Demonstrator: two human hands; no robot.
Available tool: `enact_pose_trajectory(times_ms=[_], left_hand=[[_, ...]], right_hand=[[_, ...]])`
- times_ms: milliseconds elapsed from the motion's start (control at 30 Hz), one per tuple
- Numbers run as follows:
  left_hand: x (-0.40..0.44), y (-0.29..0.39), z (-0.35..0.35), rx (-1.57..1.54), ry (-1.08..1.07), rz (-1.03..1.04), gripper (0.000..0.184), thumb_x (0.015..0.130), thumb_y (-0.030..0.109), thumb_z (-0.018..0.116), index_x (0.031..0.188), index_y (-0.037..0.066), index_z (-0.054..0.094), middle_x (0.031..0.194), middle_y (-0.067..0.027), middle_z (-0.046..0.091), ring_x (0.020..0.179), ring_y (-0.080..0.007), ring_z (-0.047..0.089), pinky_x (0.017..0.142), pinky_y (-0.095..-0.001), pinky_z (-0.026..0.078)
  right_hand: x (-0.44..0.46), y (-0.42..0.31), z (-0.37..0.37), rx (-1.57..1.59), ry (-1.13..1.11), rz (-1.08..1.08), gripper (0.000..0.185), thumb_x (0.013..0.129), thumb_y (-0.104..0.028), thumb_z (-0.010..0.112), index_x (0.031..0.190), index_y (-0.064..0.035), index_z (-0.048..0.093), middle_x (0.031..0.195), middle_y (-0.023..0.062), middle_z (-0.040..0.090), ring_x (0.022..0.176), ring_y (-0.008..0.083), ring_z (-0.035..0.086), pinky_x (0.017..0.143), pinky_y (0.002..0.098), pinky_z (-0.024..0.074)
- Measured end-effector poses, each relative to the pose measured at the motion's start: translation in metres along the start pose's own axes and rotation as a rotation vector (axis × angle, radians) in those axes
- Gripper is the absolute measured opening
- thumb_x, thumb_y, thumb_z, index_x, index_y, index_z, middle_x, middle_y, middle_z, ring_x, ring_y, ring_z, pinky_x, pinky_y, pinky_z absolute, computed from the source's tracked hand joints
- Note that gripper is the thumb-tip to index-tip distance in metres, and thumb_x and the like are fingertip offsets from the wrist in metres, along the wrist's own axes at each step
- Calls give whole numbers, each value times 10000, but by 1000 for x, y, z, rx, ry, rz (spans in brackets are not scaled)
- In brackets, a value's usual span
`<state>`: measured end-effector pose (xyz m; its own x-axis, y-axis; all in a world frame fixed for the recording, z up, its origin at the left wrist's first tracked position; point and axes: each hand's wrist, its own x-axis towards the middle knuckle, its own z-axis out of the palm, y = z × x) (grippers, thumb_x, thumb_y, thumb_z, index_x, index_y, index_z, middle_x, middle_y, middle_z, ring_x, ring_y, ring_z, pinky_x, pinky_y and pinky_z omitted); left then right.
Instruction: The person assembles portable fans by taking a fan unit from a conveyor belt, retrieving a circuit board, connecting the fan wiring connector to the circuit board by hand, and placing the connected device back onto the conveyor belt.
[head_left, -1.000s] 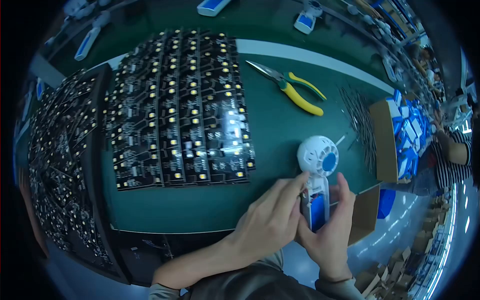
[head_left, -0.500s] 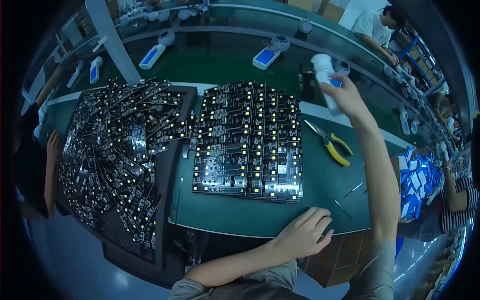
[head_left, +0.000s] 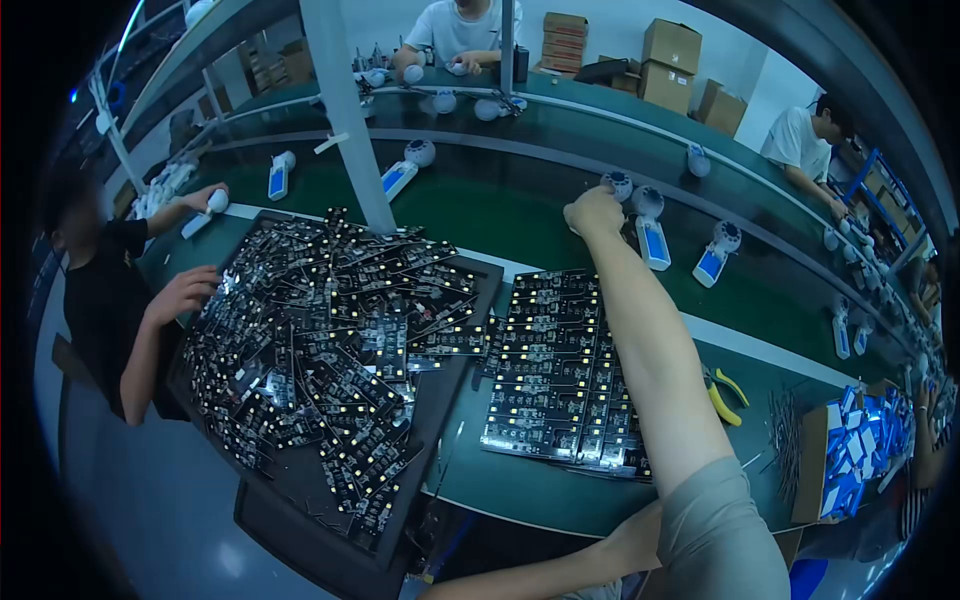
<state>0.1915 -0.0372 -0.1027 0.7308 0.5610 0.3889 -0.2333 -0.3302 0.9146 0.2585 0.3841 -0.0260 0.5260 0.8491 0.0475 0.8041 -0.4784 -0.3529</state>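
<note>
My right hand [head_left: 597, 212] is stretched out over the green conveyor, its fingers closed on a white device [head_left: 617, 185] whose round head shows beyond them; the hand covers the rest of it. Just to the right lie two similar white devices with blue panels, one [head_left: 653, 243] close by and one [head_left: 712, 265] farther along. Near the bench's front edge is my left hand [head_left: 640, 537], largely hidden behind my right sleeve, its fingers out of sight. Rows of black circuit boards [head_left: 545, 370] lie beneath my right forearm, which partly covers them.
A black tray [head_left: 455, 400] holds heaped circuit boards [head_left: 320, 350]. Yellow-handled pliers [head_left: 725, 397], loose metal leads [head_left: 787, 440] and a box of blue-and-white parts [head_left: 858, 450] are on the right. A co-worker's hand [head_left: 183, 293] is beside the tray; other people work across the conveyor.
My right hand has carried the white device from the bench out to the conveyor. My left hand let go of it and moved back to the bench edge. The view has swung left and up.
</note>
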Motion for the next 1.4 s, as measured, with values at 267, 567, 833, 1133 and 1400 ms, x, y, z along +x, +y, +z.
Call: enact_pose_trajectory(times_ms=[267, 567, 833, 1133, 1400], left_hand=[[13, 1, 6, 298, 45, 79, 232, 876, 77, 630, 1086, -16, 604, 1134, -171, 592, 1121, -345, 578, 920, -377, 498], [22, 36, -15, 163, 238, 184, 223, 844, -67, 694, 1058, -20, 653, 1014, -155, 656, 794, -240, 672, 623, -297, 559], [33, 29, -14, 440, 4, -77, 352, 782, -124, 741, 1102, -29, 631, 1081, -151, 610, 871, -205, 688, 670, -274, 615], [60, 20, -4, 574, -83, 22, 307, 799, -29, 760, 1087, 19, 668, 1019, -108, 621, 709, -215, 661, 594, -320, 541], [75, 16, -5, 433, -100, 93, 232, 804, -72, 739, 1023, -14, 689, 982, -135, 656, 760, -212, 686, 624, -301, 561]], right_hand=[[-51, 70, -109, 873, -443, -186, 610, 900, -206, 657, 1417, -25, 387, 1130, 218, 615, 906, 253, 663, 733, 386, 599], [-336, 283, -146, 293, 183, -255, 610, 839, -103, 707, 1384, -48, 439, 1071, 226, 672, 870, 407, 693, 734, 430, 559], [-414, 322, -109, 113, 314, -69, 623, 790, -43, 750, 1357, -39, 491, 1218, 211, 617, 1033, 391, 651, 804, 430, 557], [-402, 328, -124, 184, 294, -112, 657, 695, -30, 828, 1291, -50, 552, 1333, 172, 529, 1161, 374, 546, 949, 421, 475], [-384, 329, -133, 393, 272, -165, 505, 688, 26, 798, 1157, -49, 628, 1220, 121, 607, 1071, 321, 593, 877, 395, 495]])
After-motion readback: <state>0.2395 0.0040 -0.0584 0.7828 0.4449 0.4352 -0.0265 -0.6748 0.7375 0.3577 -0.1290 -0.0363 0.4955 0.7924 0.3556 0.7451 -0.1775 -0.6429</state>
